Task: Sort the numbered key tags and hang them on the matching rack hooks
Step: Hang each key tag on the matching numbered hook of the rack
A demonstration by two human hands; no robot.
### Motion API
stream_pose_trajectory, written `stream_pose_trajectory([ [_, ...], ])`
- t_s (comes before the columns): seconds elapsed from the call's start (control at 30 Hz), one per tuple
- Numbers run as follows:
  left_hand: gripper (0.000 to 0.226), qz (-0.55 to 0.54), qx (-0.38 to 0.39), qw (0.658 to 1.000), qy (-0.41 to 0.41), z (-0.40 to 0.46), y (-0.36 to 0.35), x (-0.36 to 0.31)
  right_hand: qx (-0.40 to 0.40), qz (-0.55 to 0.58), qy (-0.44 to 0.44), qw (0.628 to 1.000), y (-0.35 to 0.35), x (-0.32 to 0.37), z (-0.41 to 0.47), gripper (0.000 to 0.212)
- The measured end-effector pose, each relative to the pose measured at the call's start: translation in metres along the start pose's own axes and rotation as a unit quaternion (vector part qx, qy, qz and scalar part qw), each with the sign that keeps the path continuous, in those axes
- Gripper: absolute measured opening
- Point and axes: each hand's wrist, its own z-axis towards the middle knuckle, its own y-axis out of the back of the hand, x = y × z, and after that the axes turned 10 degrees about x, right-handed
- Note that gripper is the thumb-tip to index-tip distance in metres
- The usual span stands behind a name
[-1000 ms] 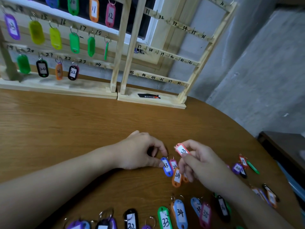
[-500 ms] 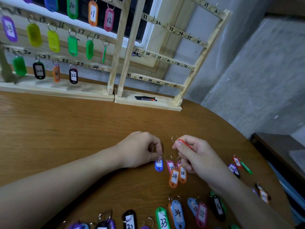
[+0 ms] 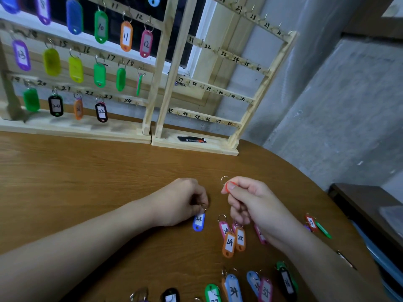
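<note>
While both hands are working low over the worktop (image 3: 87, 182), the scene is reading like this, near to far:

Nearest tags: a row of loose tags is lying at the near edge below both hands, among them a blue tag marked 34 (image 3: 233, 288), a green one (image 3: 213, 294) and a black one (image 3: 171, 297).

Between the hands: an orange tag marked 24 (image 3: 229, 244) and an orange tag marked 25 (image 3: 240, 238) are lying just below the right hand, touching each other.

Left hand (image 3: 183, 201): its curled fingers are pinching the ring of the blue tag marked 23 (image 3: 198, 221), which is hanging just below the fingertips, close to the worktop.

Right hand (image 3: 250, 203): it is gripping a red tag (image 3: 229, 185) between thumb and forefinger, ring pointing up and away; its number is not readable.

Right of the right hand: a red tag (image 3: 310, 223) and a green tag (image 3: 323, 230) are lying near the worktop's edge.

Beyond the hands: the left rack (image 3: 150, 83) is carrying hung tags, with 22 (image 3: 101, 112) the last in its bottom row and the hook at 24 (image 3: 127, 100) bare.

Far right: the right rack (image 3: 257, 99) is showing bare hooks from 31 to 48.
</note>
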Motion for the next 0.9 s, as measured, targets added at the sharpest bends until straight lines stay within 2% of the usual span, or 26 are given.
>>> stream_pose_trajectory([
  [0.07, 0.007, -0.005, 0.005, 1.0, -0.009, -0.001, 0.002, 0.0, 0.0, 0.001, -0.002, 1.0, 0.0, 0.001, 0.003, 0.025],
  [0.17, 0.012, -0.026, 0.004, 1.0, -0.006, -0.004, 0.016, 0.005, 0.007, 0.004, 0.004, 1.0, -0.002, 0.004, 0.009, 0.025],
  [0.33, 0.015, -0.093, -0.121, 0.987, 0.044, -0.016, 0.062, 0.024, 0.01, 0.003, 0.037, 0.999, -0.016, 0.019, 0.032, 0.026],
  [0.57, 0.016, -0.162, -0.353, 0.91, 0.143, -0.027, 0.102, 0.067, 0.028, 0.021, 0.078, 0.996, -0.058, 0.05, 0.09, 0.027],
  [0.67, 0.021, -0.145, -0.433, 0.875, 0.162, -0.029, 0.111, 0.079, 0.04, 0.019, 0.098, 0.994, -0.075, 0.059, 0.123, 0.027],
  [0.9, 0.021, -0.162, -0.517, 0.83, 0.132, -0.028, 0.122, 0.098, 0.058, 0.036, 0.125, 0.99, -0.104, 0.078, 0.188, 0.027],
])
